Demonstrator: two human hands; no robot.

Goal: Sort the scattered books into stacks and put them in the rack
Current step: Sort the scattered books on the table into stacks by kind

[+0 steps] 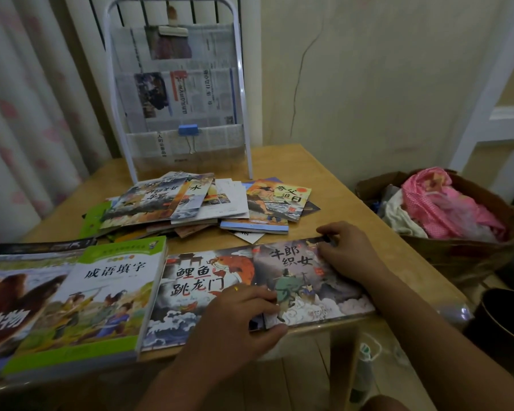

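A thin glossy picture book (309, 280) lies flat at the wooden table (333, 209) edge, pinched at its near corner by the left hand (238, 315) and its far corner by the right hand (347, 247); a loose book pile (190, 203) is spread before the white wire rack (175, 93)

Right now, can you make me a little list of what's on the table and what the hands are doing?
table: wooden
rack: white frame at the back, newspapers in it
messy pile: books heaped before the rack
front row: green book, carp book, grey book
left hand: holds grey book's near corner
right hand: holds its far edge
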